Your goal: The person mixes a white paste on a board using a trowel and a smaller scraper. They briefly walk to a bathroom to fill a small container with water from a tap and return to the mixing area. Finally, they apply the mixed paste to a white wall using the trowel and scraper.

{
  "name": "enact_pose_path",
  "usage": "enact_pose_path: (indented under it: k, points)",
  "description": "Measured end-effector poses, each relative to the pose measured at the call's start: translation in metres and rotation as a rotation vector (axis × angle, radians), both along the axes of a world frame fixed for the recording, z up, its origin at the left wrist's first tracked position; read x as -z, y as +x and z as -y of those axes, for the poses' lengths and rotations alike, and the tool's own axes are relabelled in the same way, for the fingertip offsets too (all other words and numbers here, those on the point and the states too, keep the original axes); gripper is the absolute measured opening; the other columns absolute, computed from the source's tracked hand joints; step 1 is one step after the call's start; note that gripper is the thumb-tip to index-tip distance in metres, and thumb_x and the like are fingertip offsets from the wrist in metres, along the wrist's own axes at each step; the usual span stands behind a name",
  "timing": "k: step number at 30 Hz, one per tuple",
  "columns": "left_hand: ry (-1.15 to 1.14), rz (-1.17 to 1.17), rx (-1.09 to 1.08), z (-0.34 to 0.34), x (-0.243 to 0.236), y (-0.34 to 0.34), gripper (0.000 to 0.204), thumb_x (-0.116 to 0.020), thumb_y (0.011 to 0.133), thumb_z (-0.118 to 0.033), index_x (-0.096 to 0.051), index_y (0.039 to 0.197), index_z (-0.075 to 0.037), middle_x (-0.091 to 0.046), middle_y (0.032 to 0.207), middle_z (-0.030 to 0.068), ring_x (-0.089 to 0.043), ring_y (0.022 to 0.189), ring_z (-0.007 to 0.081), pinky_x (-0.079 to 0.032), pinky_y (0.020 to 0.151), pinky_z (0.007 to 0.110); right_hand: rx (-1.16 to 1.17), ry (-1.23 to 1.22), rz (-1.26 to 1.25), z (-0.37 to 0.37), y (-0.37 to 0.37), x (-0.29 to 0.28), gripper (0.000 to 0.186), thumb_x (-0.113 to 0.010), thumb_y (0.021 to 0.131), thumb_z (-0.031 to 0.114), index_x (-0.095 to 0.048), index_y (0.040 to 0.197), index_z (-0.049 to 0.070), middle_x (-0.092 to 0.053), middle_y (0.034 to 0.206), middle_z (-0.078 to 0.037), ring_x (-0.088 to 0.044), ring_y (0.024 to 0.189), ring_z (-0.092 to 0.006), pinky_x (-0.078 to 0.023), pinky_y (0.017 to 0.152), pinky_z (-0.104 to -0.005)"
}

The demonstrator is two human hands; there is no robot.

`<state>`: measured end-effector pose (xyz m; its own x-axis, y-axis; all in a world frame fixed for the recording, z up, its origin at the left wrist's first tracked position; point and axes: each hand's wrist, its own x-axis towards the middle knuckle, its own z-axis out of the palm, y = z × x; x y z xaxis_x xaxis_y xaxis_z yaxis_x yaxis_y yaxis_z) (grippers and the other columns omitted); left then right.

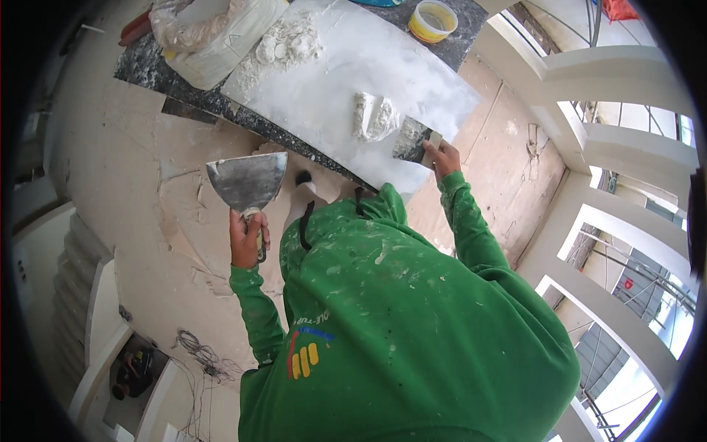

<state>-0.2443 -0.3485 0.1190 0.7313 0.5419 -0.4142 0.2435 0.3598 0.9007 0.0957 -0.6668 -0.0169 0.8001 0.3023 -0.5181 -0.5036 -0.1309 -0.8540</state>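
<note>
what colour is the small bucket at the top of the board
Yellow, with a whitish inside; the bucket shows only in the head view.

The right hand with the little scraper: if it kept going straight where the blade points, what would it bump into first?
Probably the white putty lump on the board; the right hand aims its small scraper there, though depth is unclear.

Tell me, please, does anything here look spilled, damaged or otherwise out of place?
Nothing looks wrong. Loose white crumbs of plaster lie scattered on the board beside the sack, and the green top is speckled with white. The left hand holds a wide scraper; the right hand holds a smaller one by the plaster lump.
</note>
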Motion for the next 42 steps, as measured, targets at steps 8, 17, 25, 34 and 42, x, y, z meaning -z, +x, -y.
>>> enact_pose_path:
  k: [8, 17, 25, 34, 42]
  points:
    - [-0.033, 0.037, 0.134, -0.045, 0.007, 0.001, 0.035, -0.052, 0.097, -0.015, -0.036, 0.127, -0.007, -0.052, 0.08, 0.005, -0.049, 0.052, 0.009, -0.042, 0.042, 0.022, 0.033, -0.229, 0.329, -0.102, 0.028, 0.019, 0.037, -0.074, 0.076, 0.024, -0.07, 0.101, -0.003, -0.07, 0.079, -0.012, -0.066, 0.067, -0.0181, -0.054, 0.067, -0.0309]
    - [-0.113, 0.059, 0.186, -0.078, 0.038, -0.027, 0.036, -0.051, 0.097, -0.016, -0.035, 0.129, -0.009, -0.051, 0.081, 0.005, -0.049, 0.051, 0.0089, -0.043, 0.041, 0.022, -0.992, -0.989, 1.05, -0.155, -0.026, -0.051, 0.028, -0.051, 0.079, 0.006, -0.071, 0.096, 0.017, -0.069, 0.085, -0.012, -0.067, 0.081, -0.0344, -0.055, 0.074, -0.0447]
    - [-0.158, 0.086, 0.213, -0.102, 0.05, -0.041, 0.03, -0.05, 0.098, -0.016, -0.037, 0.124, -0.008, -0.051, 0.081, 0.0049, -0.049, 0.05, 0.0093, -0.042, 0.04, 0.023, -0.019, -0.691, 0.519, -0.07, -0.028, -0.057, 0.03, -0.065, 0.086, 0.027, -0.069, 0.101, 0.002, -0.07, 0.076, -0.012, -0.066, 0.07, -0.02, -0.051, 0.067, -0.0335]
    - [-0.147, 0.058, 0.284, -0.145, 0.043, -0.037, 0.033, -0.05, 0.098, -0.018, -0.037, 0.126, -0.007, -0.051, 0.081, 0.0048, -0.048, 0.052, 0.0086, -0.042, 0.042, 0.022, 0.84, 0.028, 0.062, -0.157, -0.066, 0.058, 0.033, -0.074, 0.077, 0.011, -0.064, 0.099, -0.011, -0.067, 0.087, -0.013, -0.065, 0.077, -0.0231, -0.051, 0.071, -0.035]
    - [-0.082, 0.051, 0.308, -0.17, 0.043, -0.034, 0.034, -0.052, 0.097, -0.019, -0.037, 0.126, -0.008, -0.051, 0.082, 0.0042, -0.049, 0.053, 0.008, -0.042, 0.043, 0.022, -0.198, -0.831, 1.029, -0.176, -0.002, -0.054, 0.026, -0.056, 0.084, 0.012, -0.069, 0.106, 0.011, -0.068, 0.087, -0.019, -0.065, 0.082, -0.0386, -0.052, 0.076, -0.0458]
